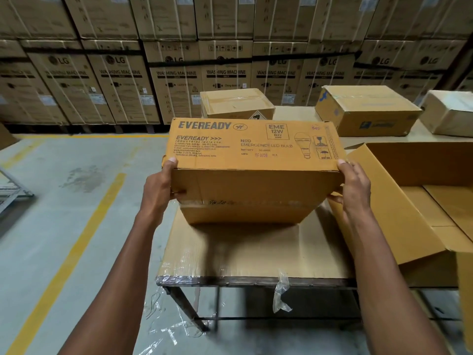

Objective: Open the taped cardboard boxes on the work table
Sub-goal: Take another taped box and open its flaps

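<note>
I hold an orange-brown Eveready bulb box [253,160] tilted above the near left end of the work table [245,252]. Its printed face points up and a taped seam runs along the side facing me. My left hand [160,187] grips the box's left end, thumb on the upper edge. My right hand [354,184] grips the right end the same way. Three taped boxes stand at the back of the table: one centre [236,102], one to the right [366,110], one at the far right [449,112].
A large open carton [414,198] with raised flaps fills the table's right side, close to my right forearm. Stacked washing machine cartons [122,80] form a wall behind. Loose plastic wrap [281,293] hangs from the table's front edge. Concrete floor with yellow lines lies to the left.
</note>
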The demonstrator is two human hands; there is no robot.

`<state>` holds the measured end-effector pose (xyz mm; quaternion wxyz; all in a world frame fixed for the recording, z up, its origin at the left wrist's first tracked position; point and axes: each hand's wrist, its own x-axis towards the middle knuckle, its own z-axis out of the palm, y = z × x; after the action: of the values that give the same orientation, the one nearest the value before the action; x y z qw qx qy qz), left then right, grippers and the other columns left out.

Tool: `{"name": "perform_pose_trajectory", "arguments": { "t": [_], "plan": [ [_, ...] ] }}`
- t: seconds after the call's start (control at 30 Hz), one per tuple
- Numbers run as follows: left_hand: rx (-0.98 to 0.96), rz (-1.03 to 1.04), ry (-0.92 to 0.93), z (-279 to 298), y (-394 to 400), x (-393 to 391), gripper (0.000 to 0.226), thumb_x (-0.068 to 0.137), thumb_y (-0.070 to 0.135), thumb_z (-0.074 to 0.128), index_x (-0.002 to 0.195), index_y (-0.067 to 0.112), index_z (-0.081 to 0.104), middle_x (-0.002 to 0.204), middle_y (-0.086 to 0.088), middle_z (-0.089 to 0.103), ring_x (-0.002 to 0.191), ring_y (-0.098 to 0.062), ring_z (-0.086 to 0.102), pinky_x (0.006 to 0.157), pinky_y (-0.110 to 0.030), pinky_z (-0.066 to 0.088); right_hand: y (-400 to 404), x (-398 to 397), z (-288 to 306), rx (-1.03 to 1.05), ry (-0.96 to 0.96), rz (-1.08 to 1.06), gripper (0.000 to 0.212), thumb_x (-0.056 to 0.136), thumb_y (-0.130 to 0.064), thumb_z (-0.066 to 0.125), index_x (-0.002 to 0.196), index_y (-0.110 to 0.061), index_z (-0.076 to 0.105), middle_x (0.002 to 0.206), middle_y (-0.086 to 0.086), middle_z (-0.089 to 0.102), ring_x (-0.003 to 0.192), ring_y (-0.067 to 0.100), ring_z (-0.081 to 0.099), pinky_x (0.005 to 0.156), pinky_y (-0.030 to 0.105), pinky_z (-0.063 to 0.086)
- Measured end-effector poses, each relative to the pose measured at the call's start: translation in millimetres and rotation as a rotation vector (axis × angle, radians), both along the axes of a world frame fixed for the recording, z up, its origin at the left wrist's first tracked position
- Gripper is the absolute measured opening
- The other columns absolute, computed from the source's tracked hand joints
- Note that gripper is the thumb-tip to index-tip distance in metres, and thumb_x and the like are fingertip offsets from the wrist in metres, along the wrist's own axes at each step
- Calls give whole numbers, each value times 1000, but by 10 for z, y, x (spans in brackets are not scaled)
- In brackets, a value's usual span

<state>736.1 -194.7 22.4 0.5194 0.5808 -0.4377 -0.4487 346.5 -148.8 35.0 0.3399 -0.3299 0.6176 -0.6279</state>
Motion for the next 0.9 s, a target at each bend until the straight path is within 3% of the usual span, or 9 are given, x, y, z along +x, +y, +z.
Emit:
{"name": "perform_pose_trajectory", "arguments": {
  "t": [0.07,0.17,0.27,0.37,0.5,0.67,0.77,0.9],
  "plan": [
    [-68,-65,53,-132,31,47,69,86,64,50,137,18,59,133,-9,61,118,-29,62,81,-36,61,58,-61,-96,-46,-55,30,50,98,-39,57,146,-31,47,130,-1,65,118,20,61,88,42,57],
    [-111,-150,45,-347,94,87,59,89,58,52,134,21,62,127,-5,68,120,-24,63,93,-44,58,160,-157,-248,-51,-87,136,48,100,-27,54,146,-38,45,135,2,64,127,26,58,104,51,48],
    [-70,-170,-41,-505,158,125,55,85,56,57,129,24,65,118,-1,74,113,-21,67,96,-46,55,274,-217,-420,36,-30,177,51,101,-12,52,145,-35,46,127,4,70,121,27,64,108,51,46],
    [-49,-163,-94,-729,279,161,48,86,45,61,129,25,68,115,5,75,108,-15,68,96,-37,52,369,-234,-627,105,-13,142,61,96,1,56,149,-26,41,122,6,72,118,26,66,109,52,45],
    [45,-141,-145,-1096,493,127,47,74,29,67,120,29,72,111,8,76,109,-20,68,96,-40,51,463,-176,-966,281,48,106,64,89,15,58,137,-24,43,117,-2,71,114,19,66,105,52,48],
    [260,-54,-297,-1591,625,151,38,79,4,74,111,23,71,115,-2,69,109,-28,65,89,-44,54,628,2,-1382,476,145,159,58,85,4,72,128,-26,45,115,-3,63,118,21,58,106,45,45],
    [369,-92,-293,-1622,712,116,39,90,6,66,126,20,59,116,-4,63,113,-30,59,86,-39,45,724,80,-1545,550,199,178,61,85,-5,76,135,-19,44,128,4,59,122,24,55,101,42,45],
    [186,-155,-166,-1541,777,140,71,86,23,66,151,30,37,136,1,54,123,-20,51,95,-36,44,762,125,-1537,460,159,188,72,87,-7,74,148,-21,38,135,1,56,128,23,50,107,42,41]
  ]
}}
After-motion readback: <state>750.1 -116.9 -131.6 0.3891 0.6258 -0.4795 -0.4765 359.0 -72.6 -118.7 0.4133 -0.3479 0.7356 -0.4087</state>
